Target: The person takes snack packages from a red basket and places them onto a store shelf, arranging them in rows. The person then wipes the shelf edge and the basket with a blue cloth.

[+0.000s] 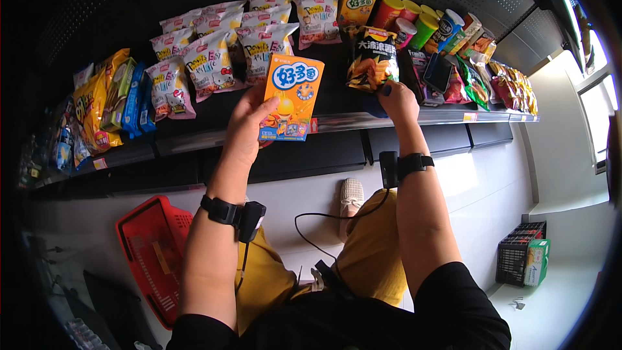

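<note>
My left hand [252,114] grips an orange snack box [292,99] by its left edge, thumb on the front. The box is upright and faces me, just before the shelf front. At the lower right corner of a black bag of potato chips [371,61], my right hand [399,102] has its fingers curled in against the bag. A dark blue thing [374,106] shows beside those fingers, too hidden to name. Pink-and-white snack bags [209,65] stand in rows behind and left of the box.
The black shelf [335,121] also holds a second orange box [357,6], snack canisters [427,26], a dark phone-like object [437,73] and yellow bags [92,107]. A red shopping basket [150,257] is on the floor at left. Black crates [515,253] stand at right. A cable [311,214] hangs between my wrists.
</note>
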### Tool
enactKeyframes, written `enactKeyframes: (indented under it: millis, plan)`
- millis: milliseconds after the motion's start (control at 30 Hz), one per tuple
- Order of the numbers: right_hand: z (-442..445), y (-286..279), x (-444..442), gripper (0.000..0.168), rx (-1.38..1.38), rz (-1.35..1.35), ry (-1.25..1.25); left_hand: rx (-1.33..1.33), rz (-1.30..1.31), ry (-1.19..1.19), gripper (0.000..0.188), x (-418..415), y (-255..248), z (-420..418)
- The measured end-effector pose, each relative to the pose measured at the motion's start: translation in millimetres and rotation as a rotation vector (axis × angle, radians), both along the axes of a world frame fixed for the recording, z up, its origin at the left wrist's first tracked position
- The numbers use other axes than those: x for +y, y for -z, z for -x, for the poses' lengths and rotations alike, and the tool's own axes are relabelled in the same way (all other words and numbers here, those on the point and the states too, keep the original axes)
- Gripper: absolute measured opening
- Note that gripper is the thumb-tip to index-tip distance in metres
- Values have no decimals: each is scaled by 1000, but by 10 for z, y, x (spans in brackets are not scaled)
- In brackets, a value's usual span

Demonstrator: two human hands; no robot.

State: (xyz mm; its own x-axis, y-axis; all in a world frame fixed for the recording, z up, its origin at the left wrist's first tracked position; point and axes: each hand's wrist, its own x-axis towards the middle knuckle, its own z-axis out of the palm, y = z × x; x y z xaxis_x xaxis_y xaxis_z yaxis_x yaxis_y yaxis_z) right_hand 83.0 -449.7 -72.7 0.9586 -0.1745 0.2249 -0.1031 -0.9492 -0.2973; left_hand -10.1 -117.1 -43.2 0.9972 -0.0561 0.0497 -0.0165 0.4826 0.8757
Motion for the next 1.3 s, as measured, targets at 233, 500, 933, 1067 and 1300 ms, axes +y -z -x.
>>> enactKeyframes:
  millis: [233, 500, 933, 1067, 1300]
  plan:
    - [39, -77, -101, 32, 152, -9, -75, -7, -6, 1, 40, 1, 27, -9]
    - [36, 169, -313, 70, -116, -213, -10, -12, -5, -10, 45, 0, 7, 9]
    - [-36, 273, -472, 34, -17, -332, 66, -17, 20, -72, 42, -7, 35, 12]
    - [-62, 297, -554, 27, 6, -370, 106, -10, 39, -71, 41, -37, 24, 15]
    - [63, 56, -409, 19, -155, -367, -174, 33, 47, -97, 39, 10, 125, -47]
